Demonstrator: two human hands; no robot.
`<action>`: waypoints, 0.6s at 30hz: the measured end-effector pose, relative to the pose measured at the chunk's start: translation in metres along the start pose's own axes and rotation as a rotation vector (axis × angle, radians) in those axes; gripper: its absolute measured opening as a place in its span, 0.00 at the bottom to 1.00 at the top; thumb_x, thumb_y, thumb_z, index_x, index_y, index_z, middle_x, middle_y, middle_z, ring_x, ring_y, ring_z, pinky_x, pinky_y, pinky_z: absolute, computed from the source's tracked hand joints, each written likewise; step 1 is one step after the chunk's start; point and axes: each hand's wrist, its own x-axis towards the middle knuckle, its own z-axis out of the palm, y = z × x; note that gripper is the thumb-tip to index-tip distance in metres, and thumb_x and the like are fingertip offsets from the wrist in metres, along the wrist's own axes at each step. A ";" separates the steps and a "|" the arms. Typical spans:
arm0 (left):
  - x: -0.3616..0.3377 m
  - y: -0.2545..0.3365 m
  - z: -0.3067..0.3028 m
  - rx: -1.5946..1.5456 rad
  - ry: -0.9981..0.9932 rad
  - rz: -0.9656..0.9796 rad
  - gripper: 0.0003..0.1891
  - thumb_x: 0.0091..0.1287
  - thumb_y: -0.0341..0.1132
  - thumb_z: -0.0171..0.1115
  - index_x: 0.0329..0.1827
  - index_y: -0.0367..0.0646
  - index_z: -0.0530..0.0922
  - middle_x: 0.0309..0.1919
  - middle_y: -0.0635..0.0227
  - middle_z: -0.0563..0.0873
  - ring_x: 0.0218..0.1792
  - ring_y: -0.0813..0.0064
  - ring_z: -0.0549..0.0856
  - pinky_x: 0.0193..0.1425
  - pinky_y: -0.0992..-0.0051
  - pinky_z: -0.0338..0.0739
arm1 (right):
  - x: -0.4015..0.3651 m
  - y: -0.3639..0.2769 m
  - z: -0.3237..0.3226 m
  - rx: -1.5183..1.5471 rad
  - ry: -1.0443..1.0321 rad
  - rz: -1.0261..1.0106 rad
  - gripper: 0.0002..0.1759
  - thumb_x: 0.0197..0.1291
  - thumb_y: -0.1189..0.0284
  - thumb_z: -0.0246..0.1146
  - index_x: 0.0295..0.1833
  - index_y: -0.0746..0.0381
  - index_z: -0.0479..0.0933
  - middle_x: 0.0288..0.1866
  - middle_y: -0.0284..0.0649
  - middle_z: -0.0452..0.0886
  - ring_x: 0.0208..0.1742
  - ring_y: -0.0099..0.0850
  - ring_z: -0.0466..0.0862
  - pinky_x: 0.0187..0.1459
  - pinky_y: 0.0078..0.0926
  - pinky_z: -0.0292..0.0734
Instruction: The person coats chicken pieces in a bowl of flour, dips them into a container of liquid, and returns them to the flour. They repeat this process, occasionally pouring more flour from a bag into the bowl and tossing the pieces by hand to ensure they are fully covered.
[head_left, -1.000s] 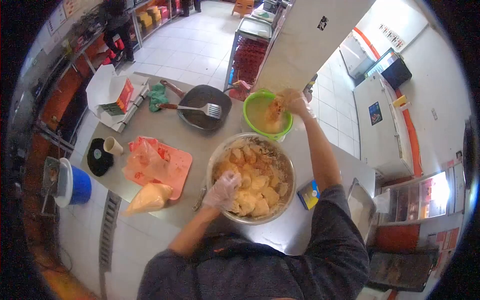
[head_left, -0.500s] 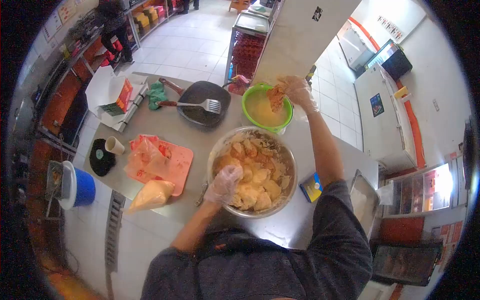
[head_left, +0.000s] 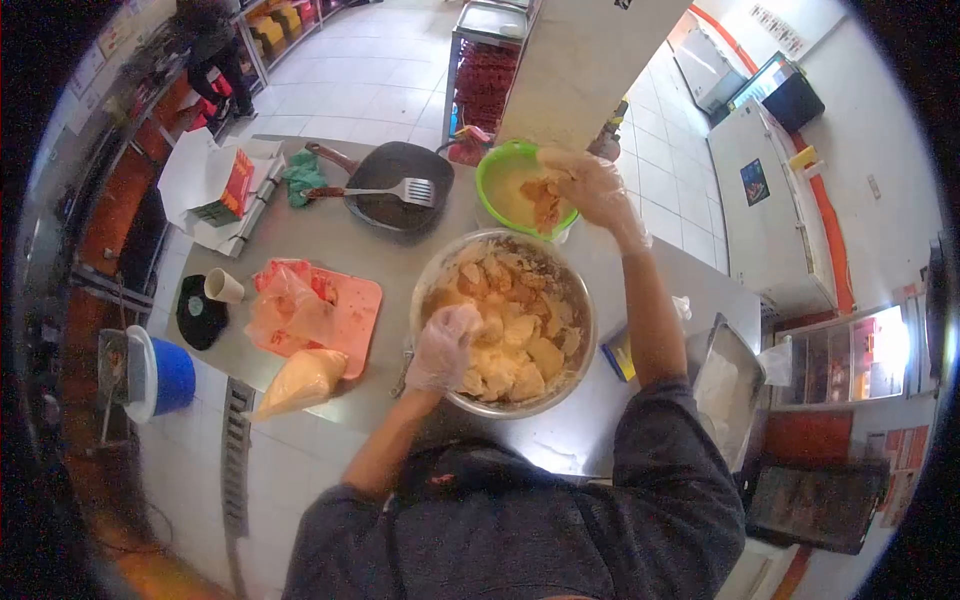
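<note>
Seeing the gloved right hand (head_left: 595, 190) pinched onto a coated piece (head_left: 543, 207), which hangs just left of it above the green bowl (head_left: 482, 185). Left hand (head_left: 445, 350) overlaps the metal bowl (head_left: 590, 335); can't tell its grip tbh.

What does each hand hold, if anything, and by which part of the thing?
The right hand holds a coated food piece, apparently by its upper end. For the left hand, it cannot be told.
</note>
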 end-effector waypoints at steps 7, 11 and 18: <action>-0.002 -0.011 0.006 0.063 0.103 0.116 0.13 0.67 0.29 0.61 0.54 0.45 0.77 0.49 0.50 0.81 0.48 0.46 0.82 0.50 0.54 0.79 | -0.037 0.064 0.085 -0.261 0.244 -0.222 0.20 0.63 0.67 0.65 0.60 0.57 0.80 0.50 0.43 0.86 0.48 0.39 0.87 0.49 0.36 0.82; -0.004 -0.008 0.004 0.081 0.139 -0.024 0.13 0.67 0.30 0.63 0.54 0.42 0.77 0.51 0.54 0.83 0.53 0.50 0.81 0.58 0.57 0.76 | -0.094 -0.042 0.096 -0.799 -0.108 -0.067 0.09 0.61 0.74 0.58 0.47 0.58 0.78 0.36 0.45 0.81 0.39 0.45 0.85 0.38 0.44 0.81; -0.002 -0.017 0.009 0.076 0.307 0.094 0.13 0.66 0.28 0.61 0.54 0.40 0.76 0.50 0.54 0.82 0.52 0.49 0.80 0.58 0.55 0.75 | -0.122 0.032 0.259 -0.436 -0.488 -0.328 0.12 0.55 0.68 0.65 0.44 0.61 0.81 0.38 0.50 0.85 0.39 0.47 0.86 0.41 0.44 0.80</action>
